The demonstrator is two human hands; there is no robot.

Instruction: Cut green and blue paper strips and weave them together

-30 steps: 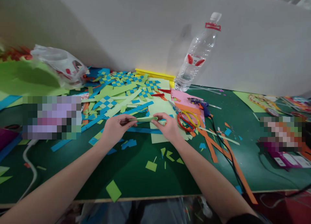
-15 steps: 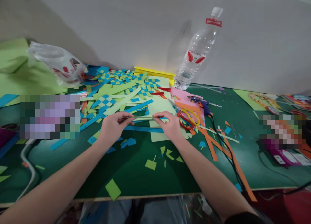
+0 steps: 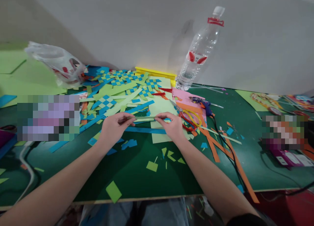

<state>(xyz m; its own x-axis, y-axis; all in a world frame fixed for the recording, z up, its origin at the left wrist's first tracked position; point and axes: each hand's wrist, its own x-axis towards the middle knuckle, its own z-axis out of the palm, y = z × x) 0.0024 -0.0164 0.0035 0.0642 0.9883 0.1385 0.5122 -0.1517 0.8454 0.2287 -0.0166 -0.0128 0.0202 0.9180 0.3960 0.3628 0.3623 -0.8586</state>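
A narrow light-green paper strip (image 3: 145,119) stretches level between my two hands, above the table. My left hand (image 3: 117,126) pinches its left end, and my right hand (image 3: 170,123) pinches the right end between thumb and fingers. Just under the strip lie blue paper strips (image 3: 144,130) and a pale green sheet (image 3: 159,137). Beyond my hands spreads a heap of woven blue-and-green checkered paper pieces (image 3: 105,103). Red- and yellow-handled scissors (image 3: 190,119) lie right of my right hand.
A clear water bottle (image 3: 198,53) leans by the wall. A blue glue gun (image 3: 206,106) with a black cord lies at right, near orange strips (image 3: 235,167). Plastic bag (image 3: 61,66) stands at back left. Green scraps (image 3: 152,166) dot the table's front.
Hardly anything differs. Both hands keep the strip in nearly the same place, and the view has shifted very slightly.
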